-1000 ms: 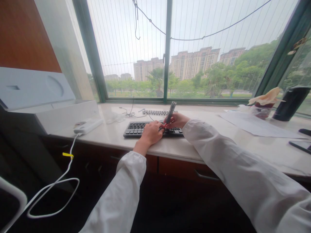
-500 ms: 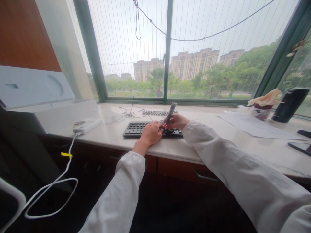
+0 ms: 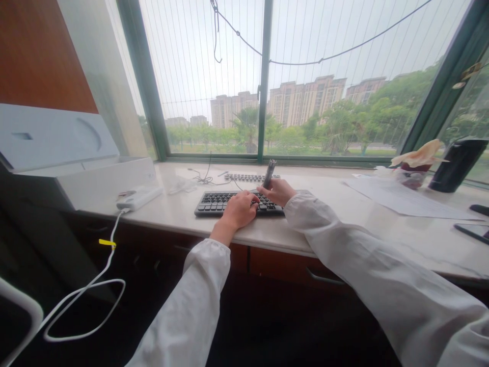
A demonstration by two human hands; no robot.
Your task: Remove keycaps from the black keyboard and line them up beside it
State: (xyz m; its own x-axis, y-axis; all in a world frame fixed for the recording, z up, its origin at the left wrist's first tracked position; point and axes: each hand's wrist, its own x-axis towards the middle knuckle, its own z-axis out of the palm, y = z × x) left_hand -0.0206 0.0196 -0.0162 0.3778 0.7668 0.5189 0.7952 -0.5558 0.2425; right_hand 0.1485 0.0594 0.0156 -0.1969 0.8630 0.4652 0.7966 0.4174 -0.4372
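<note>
A dark keyboard [image 3: 216,204] lies on the pale countertop, its right part partly covered by my hands. My left hand [image 3: 239,208] rests on the middle of the keyboard, fingers apart and slightly bent over the keys, with nothing visible in them. My right hand [image 3: 280,191] is closed around a slim, dark grey stick-like tool [image 3: 269,172], whose upper end points up and away from me. It hovers over the keyboard's right side; the tool's lower end is hidden by the fingers. Behind the keyboard lies a row of small keycap-like pieces [image 3: 250,177].
A thin cable [image 3: 206,179] and clear plastic [image 3: 181,186] lie at the back left. Further left are a white power strip [image 3: 139,199] and an open white box [image 3: 103,178]. To the right are paper sheets [image 3: 397,200], a dark cylinder [image 3: 457,165] and a phone [image 3: 473,232].
My right hand has lifted slightly off the keys with the tool, turning so that more keys show beneath it. My left hand has stayed almost in place.
</note>
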